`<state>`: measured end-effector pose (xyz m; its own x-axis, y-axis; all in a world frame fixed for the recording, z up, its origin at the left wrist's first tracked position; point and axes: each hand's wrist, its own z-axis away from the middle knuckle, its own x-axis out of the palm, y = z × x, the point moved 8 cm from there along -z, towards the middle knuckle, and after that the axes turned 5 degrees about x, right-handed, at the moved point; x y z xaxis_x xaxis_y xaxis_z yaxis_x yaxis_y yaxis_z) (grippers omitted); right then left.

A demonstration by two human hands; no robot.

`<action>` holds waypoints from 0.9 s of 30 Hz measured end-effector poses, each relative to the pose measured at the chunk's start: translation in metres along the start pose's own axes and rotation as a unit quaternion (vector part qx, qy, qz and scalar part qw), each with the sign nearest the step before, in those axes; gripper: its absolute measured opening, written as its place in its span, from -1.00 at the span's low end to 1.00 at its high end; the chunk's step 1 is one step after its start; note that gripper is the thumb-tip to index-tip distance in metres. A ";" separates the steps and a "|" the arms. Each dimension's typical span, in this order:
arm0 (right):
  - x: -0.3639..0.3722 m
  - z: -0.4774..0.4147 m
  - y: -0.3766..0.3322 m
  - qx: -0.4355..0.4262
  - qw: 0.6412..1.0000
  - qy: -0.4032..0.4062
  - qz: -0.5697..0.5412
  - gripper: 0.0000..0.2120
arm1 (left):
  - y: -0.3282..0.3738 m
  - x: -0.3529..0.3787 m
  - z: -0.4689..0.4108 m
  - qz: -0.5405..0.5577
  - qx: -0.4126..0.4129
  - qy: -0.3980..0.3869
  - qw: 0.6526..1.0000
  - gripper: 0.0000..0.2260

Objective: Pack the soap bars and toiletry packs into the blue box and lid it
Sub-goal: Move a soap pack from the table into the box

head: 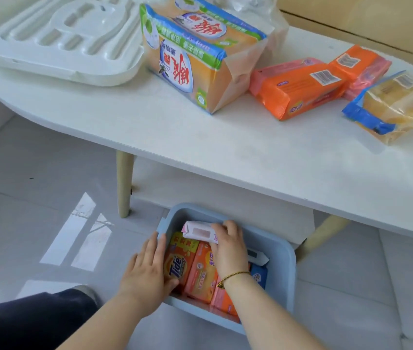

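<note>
Soap bars [195, 269] are lying packed in the blue box [283, 269], lower centre of frame. Right hand [228, 246] is gripping a white wrapped pack [198, 232], likely light, slick film, best held by its long edges. Left hand [147, 271] is resting flat, released, at the box's left wall. Forearms are hiding the box's near contents.
</note>
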<state>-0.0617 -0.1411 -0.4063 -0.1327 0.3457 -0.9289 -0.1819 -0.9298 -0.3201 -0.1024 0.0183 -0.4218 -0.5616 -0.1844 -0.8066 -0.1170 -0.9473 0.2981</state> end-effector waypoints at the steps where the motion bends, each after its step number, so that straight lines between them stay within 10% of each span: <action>1: 0.004 -0.002 -0.002 0.005 1.000 0.000 -0.008 -0.59 | 0.000 0.000 -0.001 -0.007 0.000 0.002 1.000 -0.20; 27: 0.012 -0.010 -0.021 0.034 0.992 -0.005 0.119 -0.68 | 0.001 0.008 -0.003 -0.002 -0.026 0.001 1.000 -0.18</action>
<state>-0.0498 -0.1184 -0.4123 -0.1890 0.1189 -0.9748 -0.2093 -0.9747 -0.0784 -0.1049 0.0148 -0.4291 -0.5594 -0.1807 -0.8089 -0.0767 -0.9605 0.2676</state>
